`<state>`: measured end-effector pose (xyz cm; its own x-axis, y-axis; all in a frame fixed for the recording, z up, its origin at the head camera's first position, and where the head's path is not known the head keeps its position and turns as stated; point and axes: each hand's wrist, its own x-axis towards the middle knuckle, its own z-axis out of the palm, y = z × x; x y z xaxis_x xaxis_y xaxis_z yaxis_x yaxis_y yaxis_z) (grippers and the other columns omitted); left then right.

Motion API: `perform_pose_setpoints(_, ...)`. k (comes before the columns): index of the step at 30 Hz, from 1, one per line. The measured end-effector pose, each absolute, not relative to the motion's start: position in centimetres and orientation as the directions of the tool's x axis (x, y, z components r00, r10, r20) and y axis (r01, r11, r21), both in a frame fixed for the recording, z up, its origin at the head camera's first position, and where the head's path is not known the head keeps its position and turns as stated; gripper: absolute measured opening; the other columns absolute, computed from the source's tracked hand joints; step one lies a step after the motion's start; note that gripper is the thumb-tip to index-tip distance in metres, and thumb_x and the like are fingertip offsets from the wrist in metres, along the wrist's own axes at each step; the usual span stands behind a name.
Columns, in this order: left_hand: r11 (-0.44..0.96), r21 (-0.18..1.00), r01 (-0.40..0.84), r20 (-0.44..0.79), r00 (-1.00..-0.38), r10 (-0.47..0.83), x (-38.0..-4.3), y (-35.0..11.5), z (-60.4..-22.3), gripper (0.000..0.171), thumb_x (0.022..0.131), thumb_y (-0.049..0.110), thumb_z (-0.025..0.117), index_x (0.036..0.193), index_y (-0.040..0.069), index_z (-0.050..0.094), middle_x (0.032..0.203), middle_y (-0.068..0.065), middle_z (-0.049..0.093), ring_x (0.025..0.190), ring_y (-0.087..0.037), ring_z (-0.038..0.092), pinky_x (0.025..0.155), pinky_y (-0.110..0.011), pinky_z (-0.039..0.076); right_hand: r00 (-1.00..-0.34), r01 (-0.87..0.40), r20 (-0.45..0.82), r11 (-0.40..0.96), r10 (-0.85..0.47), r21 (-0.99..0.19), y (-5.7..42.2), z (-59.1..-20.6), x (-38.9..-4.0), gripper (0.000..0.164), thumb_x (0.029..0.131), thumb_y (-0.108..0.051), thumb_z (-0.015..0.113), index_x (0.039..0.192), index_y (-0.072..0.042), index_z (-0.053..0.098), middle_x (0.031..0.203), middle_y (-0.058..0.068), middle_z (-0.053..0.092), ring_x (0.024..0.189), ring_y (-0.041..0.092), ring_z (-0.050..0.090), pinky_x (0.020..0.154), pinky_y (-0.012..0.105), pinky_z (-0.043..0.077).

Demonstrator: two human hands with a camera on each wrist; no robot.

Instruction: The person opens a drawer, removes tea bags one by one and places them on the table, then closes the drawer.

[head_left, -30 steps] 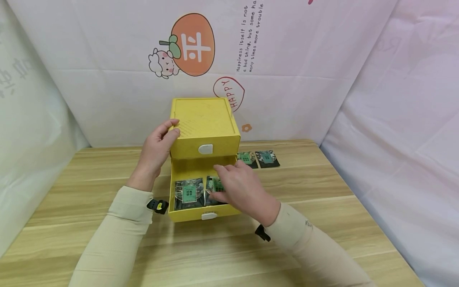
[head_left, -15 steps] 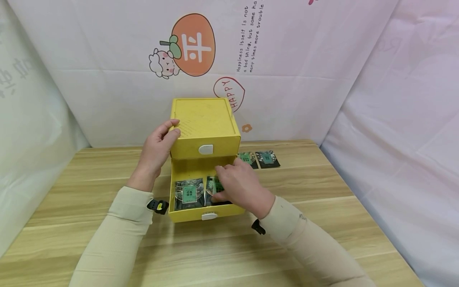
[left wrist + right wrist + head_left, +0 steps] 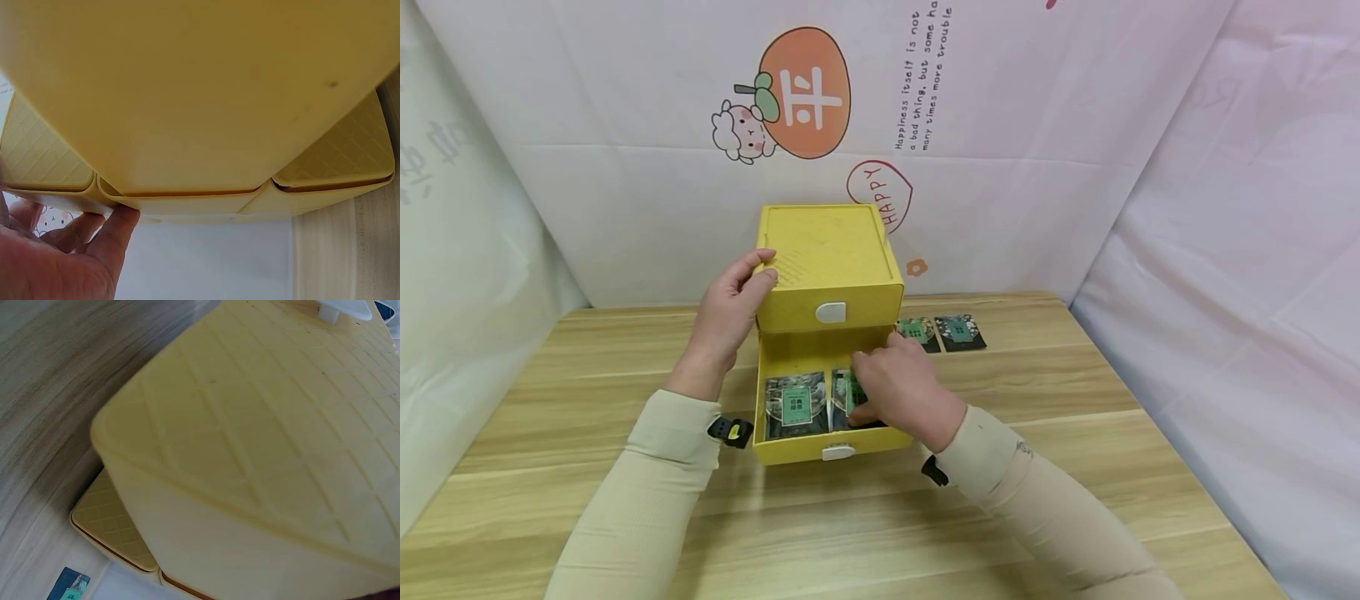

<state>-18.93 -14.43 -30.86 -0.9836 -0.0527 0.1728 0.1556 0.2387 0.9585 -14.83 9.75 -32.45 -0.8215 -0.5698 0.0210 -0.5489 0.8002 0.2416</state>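
In the head view, a yellow two-drawer box (image 3: 827, 243) stands on the table with its lower drawer (image 3: 801, 451) pulled out. Two dark, flat sachets with green labels lie side by side inside: a left sachet (image 3: 796, 406) and a right sachet (image 3: 841, 400), which is partly covered. My right hand (image 3: 904, 390) reaches into the drawer, thumb and fingers bent over the right sachet; its fingertips are partly hidden. My left hand (image 3: 724, 318) rests against the box's left side with fingertips on the top edge. Its fingers (image 3: 115, 234) touch the yellow side in the left wrist view.
Two more sachets, one nearer (image 3: 919, 332) and one farther right (image 3: 959, 332), lie on the wooden table (image 3: 1045, 417) to the right of the box. A printed white cloth (image 3: 1000, 225) hangs behind. White tabs serve as pulls on both drawer fronts.
My right hand and forearm have shifted slightly left and down, with the fingers lower over the right sachet. My left hand, the box and the drawer hold their places.
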Motion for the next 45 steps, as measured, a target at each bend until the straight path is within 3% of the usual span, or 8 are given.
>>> perform_pose_setpoints(6,0.242,0.957,0.160,0.177,-0.983,-0.052,-18.88,-14.36,-30.78,0.055,0.104,0.052,0.055,0.154,0.029,0.053,0.166,0.004,0.039,0.145,-0.022,0.043,0.117,-0.050,0.038,-0.819,-0.548,0.026,0.794,-0.574,0.263,9.77,-32.58,-14.86,0.066,0.070,-0.072,0.084,0.103,-0.016,0.072,0.073,-0.004,0.068,0.082,0.020,0.051,0.068,0.034,0.040)
perform_pose_setpoints(13,0.233,0.959,0.161,0.178,-0.982,-0.054,-18.90,-14.37,-30.69,0.052,0.104,0.050,0.056,0.152,0.029,0.054,0.165,0.004,0.039,0.144,-0.021,0.043,0.116,-0.048,0.038,-0.809,-0.551,0.045,0.783,-0.586,0.288,9.79,-32.59,-14.87,0.066,0.068,-0.075,0.083,0.098,-0.018,0.071,0.066,-0.005,0.062,0.077,0.020,0.050,0.066,0.033,0.040)
perform_pose_setpoints(21,0.236,0.958,0.163,0.181,-0.982,-0.053,-18.85,-14.31,-30.73,0.053,0.104,0.050,0.055,0.153,0.029,0.053,0.165,0.003,0.040,0.143,-0.022,0.043,0.116,-0.049,0.038,-0.824,-0.538,0.000,0.783,-0.566,0.312,9.54,-32.48,-15.05,0.067,0.069,-0.078,0.080,0.096,-0.018,0.070,0.072,-0.003,0.062,0.076,0.020,0.050,0.067,0.034,0.041)
perform_pose_setpoints(33,0.230,0.959,0.163,0.180,-0.982,-0.052,-18.94,-14.38,-30.80,0.053,0.105,0.049,0.055,0.153,0.028,0.053,0.165,0.003,0.039,0.144,-0.021,0.043,0.116,-0.048,0.038,-0.820,-0.534,0.040,0.787,-0.571,0.310,9.61,-32.41,-14.97,0.069,0.067,-0.078,0.082,0.089,-0.015,0.064,0.076,0.003,0.055,0.072,0.023,0.050,0.064,0.036,0.047)
perform_pose_setpoints(45,0.227,0.961,0.160,0.176,-0.983,-0.052,-18.98,-14.43,-30.77,0.052,0.105,0.049,0.055,0.153,0.028,0.053,0.165,0.003,0.040,0.143,-0.021,0.043,0.116,-0.048,0.038,-0.819,-0.525,0.062,0.789,-0.571,0.318,9.67,-32.44,-15.00,0.067,0.068,-0.077,0.082,0.089,-0.016,0.065,0.078,0.001,0.058,0.074,0.023,0.048,0.065,0.034,0.041)
